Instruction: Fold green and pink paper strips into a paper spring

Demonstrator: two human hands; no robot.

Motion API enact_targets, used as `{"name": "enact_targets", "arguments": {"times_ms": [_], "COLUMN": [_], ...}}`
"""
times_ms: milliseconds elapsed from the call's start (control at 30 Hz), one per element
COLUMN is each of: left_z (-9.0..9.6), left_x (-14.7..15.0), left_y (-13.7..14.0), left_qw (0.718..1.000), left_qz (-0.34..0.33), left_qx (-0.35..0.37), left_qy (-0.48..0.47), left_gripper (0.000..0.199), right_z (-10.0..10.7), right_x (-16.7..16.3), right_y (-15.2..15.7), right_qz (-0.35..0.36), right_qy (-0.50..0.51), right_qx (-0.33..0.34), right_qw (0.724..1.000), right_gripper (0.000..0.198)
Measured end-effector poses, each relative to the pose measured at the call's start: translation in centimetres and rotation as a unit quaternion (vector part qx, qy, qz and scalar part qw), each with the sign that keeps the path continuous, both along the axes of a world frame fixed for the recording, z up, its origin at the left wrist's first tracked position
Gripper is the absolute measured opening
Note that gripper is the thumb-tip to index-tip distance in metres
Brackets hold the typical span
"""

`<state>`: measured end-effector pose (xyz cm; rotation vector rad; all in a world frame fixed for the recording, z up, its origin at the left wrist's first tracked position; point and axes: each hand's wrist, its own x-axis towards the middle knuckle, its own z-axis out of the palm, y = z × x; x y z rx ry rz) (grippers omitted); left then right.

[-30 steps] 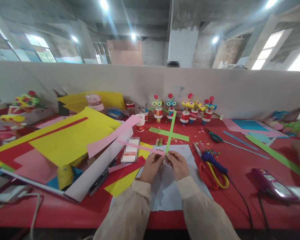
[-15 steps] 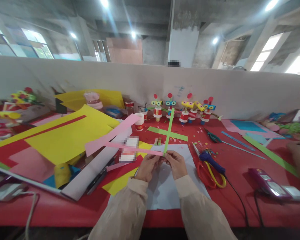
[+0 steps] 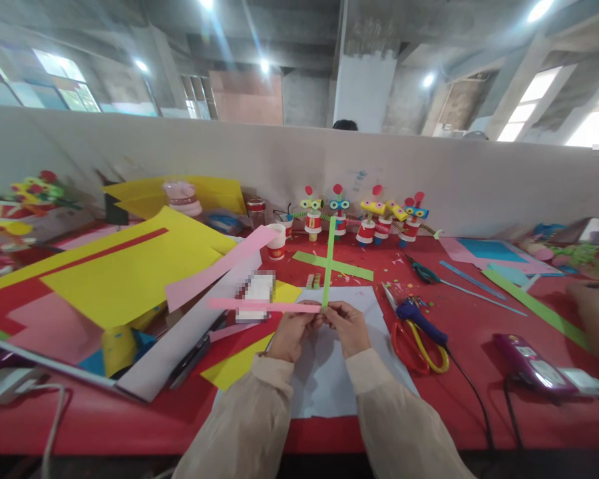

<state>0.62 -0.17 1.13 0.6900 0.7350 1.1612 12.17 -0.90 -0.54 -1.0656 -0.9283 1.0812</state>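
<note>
Paper cup (image 3: 278,249) stands beyond left fingers (image 3: 307,319) and right fingers (image 3: 337,317) pinching pink strip (image 3: 282,307) and green strip (image 3: 327,279).

No readable text or labels

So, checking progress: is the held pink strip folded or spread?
Spread: the pink strip extends straight from the hands; its pinched end is unclear.

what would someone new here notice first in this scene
Probably the green strip and pink strip, meeting at roughly a right angle at the fingertips of the left hand and right hand, mid-view. Next, the bright cup figures with big round eyes, standing in a row at the back of the red table. Then the large yellow sheet on the left.
</note>
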Motion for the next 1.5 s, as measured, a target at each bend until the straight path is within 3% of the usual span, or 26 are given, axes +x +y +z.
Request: {"name": "enact_targets", "arguments": {"times_ms": [133,467,667,933,1200,1500], "left_z": [0.3,-0.7,0.0,0.1,0.1,-0.3], "left_x": [0.2,0.2,0.2,0.1,0.0,-0.1], "left_y": [-0.1,0.3,0.0,-0.3,-0.2,0.1], "left_qw": [1.0,0.99,0.987,0.993,0.997,0.999], "left_qz": [-0.016,0.028,0.012,0.047,0.019,0.022], "left_qx": [0.019,0.085,0.123,0.069,0.039,0.017], "left_qy": [-0.003,0.11,0.099,0.079,0.067,0.039], "left_gripper": [0.027,0.023,0.015,0.019,0.023,0.025], "right_z": [0.2,0.2,0.5,0.4,-0.2,-1.4], "right_x": [0.0,-0.2,0.0,0.0,0.5,0.7], "right_y": [0.0,0.0,0.0,0.0,0.2,0.6], "right_qz": [-0.017,0.026,0.04,0.034,0.04,0.04], "right_qy": [-0.011,0.04,0.066,0.053,-0.02,-0.031], "right_qx": [0.005,-0.019,-0.028,-0.035,-0.013,-0.002], "right_qw": [1.0,0.999,0.997,0.997,0.999,0.999], "right_gripper": [0.012,0.018,0.019,0.021,0.019,0.021]}}
